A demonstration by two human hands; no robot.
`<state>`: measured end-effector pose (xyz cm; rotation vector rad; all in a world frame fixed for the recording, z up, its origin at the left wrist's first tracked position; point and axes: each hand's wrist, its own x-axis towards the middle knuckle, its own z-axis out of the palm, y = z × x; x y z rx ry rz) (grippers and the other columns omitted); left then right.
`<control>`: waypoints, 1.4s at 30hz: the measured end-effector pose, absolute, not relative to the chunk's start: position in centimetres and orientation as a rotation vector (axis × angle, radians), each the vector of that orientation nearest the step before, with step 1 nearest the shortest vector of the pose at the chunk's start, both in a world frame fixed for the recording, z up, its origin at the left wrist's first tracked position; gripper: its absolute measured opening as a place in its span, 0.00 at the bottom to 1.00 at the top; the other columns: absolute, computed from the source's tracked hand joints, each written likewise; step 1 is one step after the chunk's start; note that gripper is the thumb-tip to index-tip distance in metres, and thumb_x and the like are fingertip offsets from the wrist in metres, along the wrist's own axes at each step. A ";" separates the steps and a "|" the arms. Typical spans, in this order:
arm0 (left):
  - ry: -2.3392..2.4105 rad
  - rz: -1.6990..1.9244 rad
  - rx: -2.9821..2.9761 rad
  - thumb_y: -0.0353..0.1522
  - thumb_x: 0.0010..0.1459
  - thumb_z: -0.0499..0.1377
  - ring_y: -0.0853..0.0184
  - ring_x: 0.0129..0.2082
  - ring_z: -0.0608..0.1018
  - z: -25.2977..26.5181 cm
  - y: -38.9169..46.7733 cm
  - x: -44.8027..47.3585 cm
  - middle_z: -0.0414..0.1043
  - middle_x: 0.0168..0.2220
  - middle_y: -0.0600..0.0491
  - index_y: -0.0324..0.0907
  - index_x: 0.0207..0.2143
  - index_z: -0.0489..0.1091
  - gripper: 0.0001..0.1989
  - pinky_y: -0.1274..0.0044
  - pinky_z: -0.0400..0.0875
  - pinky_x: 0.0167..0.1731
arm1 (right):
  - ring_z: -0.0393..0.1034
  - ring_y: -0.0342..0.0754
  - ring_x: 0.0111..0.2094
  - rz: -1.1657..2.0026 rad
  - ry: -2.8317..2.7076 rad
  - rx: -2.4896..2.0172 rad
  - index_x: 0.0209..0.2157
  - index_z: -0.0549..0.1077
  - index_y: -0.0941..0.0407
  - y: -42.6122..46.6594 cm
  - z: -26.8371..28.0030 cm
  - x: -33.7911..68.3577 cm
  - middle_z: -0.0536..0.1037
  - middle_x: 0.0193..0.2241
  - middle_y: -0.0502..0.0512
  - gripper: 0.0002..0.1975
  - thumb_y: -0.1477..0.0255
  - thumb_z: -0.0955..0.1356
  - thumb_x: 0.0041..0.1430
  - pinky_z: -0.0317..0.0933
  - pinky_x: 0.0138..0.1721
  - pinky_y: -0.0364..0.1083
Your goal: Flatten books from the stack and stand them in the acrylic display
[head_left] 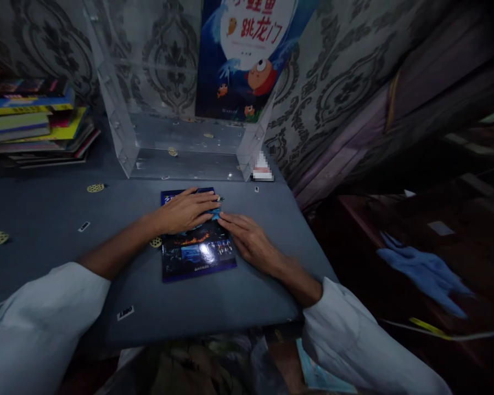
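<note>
A dark blue book (197, 258) with a glossy picture cover lies flat on the grey patterned tabletop (140, 280). Across its upper part rests my left hand (189, 211), palm down with the fingers stretched out to the right. My right hand (249, 241) lies along the book's right edge, its extended fingers reaching onto the cover and its fingertips close to those of my left hand. Both hands cover part of the upper cover. Neither hand is wrapped around anything.
A clear acrylic rack (185, 164) stands behind the book, with a blue picture book (234, 82) upright at its right. Stacked books (33, 120) occupy the left back. The table's right edge drops toward a dark area with a blue cloth (424, 271).
</note>
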<state>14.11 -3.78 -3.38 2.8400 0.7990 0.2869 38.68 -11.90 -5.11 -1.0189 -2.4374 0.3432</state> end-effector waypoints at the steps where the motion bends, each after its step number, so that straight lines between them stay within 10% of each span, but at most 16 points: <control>1: 0.800 0.288 2.841 0.42 0.74 0.42 0.63 0.70 0.60 -3.4 -3.7 14.0 0.61 0.68 0.51 0.48 0.65 0.62 0.23 0.62 0.49 0.68 | 0.66 0.54 0.63 0.345 -2.427 -1.002 0.65 0.64 0.51 -11.9 -5.2 38.6 0.70 0.62 0.62 0.26 0.78 0.59 0.68 0.64 0.61 0.61; 42: 0.824 0.227 2.853 0.37 0.74 0.43 0.62 0.69 0.62 -2.2 -4.2 12.4 0.65 0.66 0.49 0.44 0.62 0.66 0.21 0.61 0.51 0.66 | 0.65 0.52 0.64 0.298 -2.445 -0.815 0.63 0.67 0.54 -11.2 -5.3 37.8 0.73 0.60 0.63 0.27 0.83 0.58 0.65 0.65 0.61 0.60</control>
